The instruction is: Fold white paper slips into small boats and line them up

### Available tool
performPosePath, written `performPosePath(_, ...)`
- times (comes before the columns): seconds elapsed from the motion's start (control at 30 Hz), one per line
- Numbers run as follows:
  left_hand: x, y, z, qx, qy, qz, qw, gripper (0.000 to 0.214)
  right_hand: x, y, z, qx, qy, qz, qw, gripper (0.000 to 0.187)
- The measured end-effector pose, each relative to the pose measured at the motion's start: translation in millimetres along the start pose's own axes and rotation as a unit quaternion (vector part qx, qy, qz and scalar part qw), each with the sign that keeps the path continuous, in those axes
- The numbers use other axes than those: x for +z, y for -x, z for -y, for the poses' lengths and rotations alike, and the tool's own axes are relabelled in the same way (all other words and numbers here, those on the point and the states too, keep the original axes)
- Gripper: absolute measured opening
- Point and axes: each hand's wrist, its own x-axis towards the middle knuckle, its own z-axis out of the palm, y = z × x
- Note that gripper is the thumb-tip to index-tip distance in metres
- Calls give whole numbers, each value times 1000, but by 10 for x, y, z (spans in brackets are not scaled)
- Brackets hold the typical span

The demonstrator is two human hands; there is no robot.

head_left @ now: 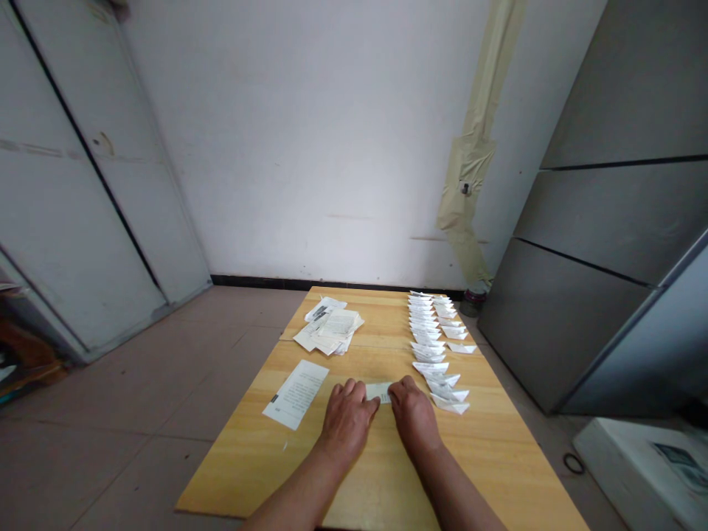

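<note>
On the wooden table a small folded piece of printed paper (377,392) lies between my two hands. My left hand (349,417) has its fingers closed on the paper's left end, the thumb pressing near its lower edge. At the right end my right hand (410,409) pinches the paper, its fingers bent together. Left of my hands a flat printed sheet (297,393) rests alone. Farther back is a loose pile of printed papers (332,330). Folded paper boats (425,332) stand in two rows on the right; the nearest paper boat (450,403) sits just beyond my right hand.
The wooden table (237,472) reaches almost to the white wall (310,147). A grey cabinet (531,317) stands to the right, with a white box (636,464) on the floor before it. A dark jar (472,302) is behind the table's far right corner.
</note>
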Motion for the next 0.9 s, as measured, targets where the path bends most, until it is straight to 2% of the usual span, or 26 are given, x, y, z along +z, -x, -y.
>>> performPosePath(0.27,-11,8,20,-9,13,13,1000,23,-8,9,-91,-3,-69,-2,998,26)
performPosePath(0.43,17,7,32,-5,13,13,1000,24,-12,-12,-146,13,-192,-48,980,26)
performPosePath(0.53,39,7,37,0,15,8,1000,24,-65,29,-82,-8,-238,-67,969,27)
performPosePath(0.7,73,10,46,0,23,4,1000,25,-145,136,125,-95,-157,11,983,28)
performPosePath(0.9,75,12,58,-2,31,1,1000,28,-95,168,136,-132,-14,27,991,18)
